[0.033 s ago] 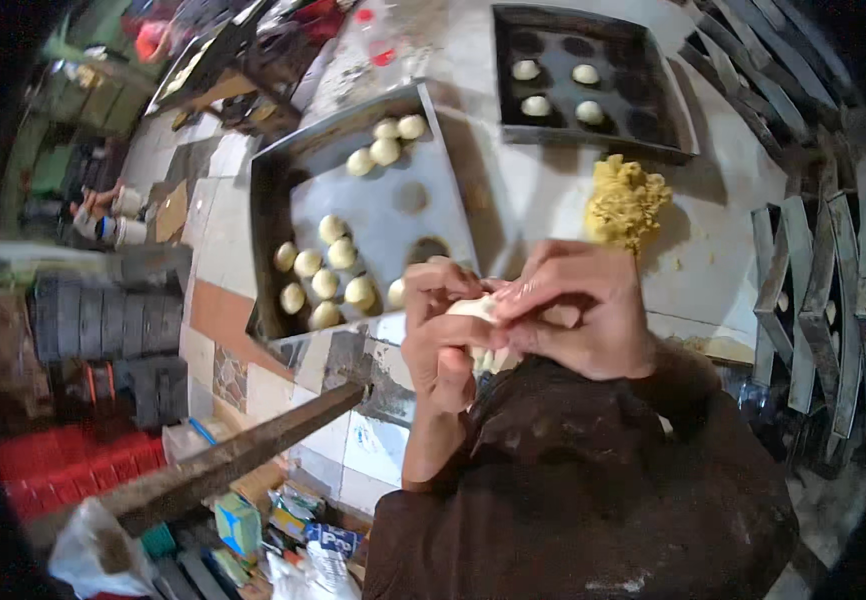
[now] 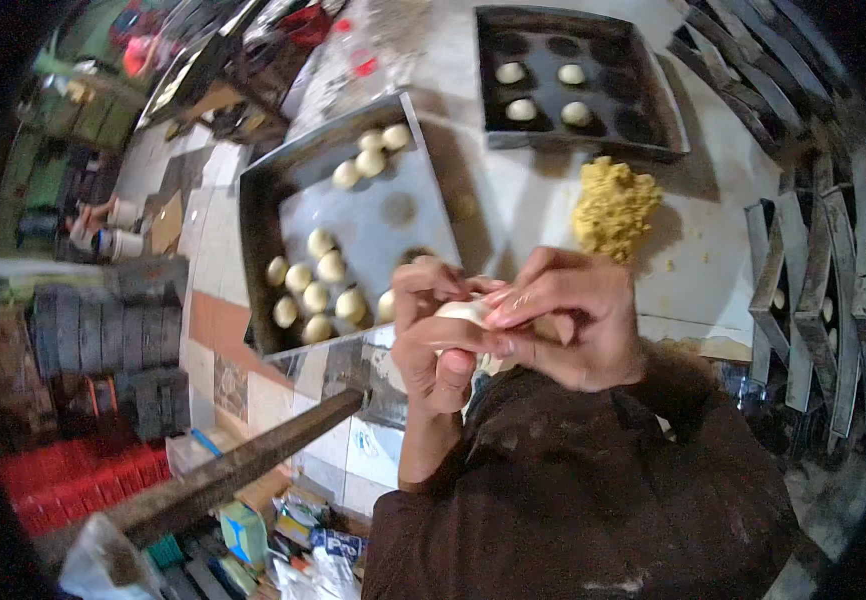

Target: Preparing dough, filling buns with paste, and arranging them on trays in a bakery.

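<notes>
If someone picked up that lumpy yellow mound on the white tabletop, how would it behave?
The lumpy yellow mound would probably crumble, since small yellow crumbs lie beside it. Its craggy, uneven sides suggest it may slump rather than roll.

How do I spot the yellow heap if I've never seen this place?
On the white table, find the dark tray holding only four pale balls. The yellow heap sits between that tray and the right hand. Unlike the smooth balls, it's rough and crumbly.
</notes>
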A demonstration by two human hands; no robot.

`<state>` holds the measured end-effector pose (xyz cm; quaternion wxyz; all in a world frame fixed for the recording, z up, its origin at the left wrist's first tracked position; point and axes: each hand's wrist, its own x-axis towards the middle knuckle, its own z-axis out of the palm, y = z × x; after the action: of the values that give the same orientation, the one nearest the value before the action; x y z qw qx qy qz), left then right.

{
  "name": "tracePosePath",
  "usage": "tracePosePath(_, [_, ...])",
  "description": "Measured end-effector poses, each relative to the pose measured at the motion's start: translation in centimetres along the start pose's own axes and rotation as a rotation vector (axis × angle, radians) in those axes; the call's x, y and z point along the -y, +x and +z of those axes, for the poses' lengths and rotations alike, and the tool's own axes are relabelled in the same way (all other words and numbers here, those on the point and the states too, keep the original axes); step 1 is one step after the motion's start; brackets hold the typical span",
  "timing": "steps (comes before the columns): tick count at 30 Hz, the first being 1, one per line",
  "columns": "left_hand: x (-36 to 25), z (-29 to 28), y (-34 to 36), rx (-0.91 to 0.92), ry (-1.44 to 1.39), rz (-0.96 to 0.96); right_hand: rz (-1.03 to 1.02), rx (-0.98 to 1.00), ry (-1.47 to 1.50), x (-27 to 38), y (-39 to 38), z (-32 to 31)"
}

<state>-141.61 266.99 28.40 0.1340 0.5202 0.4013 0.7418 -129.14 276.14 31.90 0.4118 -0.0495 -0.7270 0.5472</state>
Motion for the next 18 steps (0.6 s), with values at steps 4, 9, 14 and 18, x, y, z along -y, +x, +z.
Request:
tracePosePath(4, [4.1, 5.9, 3.0, -0.181, 0.12, -0.014, -0.186, -0.197, -0.321, -0.7, 0.4, -4.8])
tracePosePath(9, [9.2, 12.6, 8.1, 0.25, -0.126, -0.205, -0.162, -0.469, 0.085, -5.9, -1.2, -11.2])
tracePosePath(14, [16.1, 15.5, 8.0, 0.336, 0.18, -0.34, 0.281, -0.079, -0.425, -7.0, -1.5, -19.3])
tracePosePath(18, [24.0, 16.6, 1.9, 0.478, 0.487, -0.501, 0.267, -0.145, -0.621, -7.5, 0.9, -21.0])
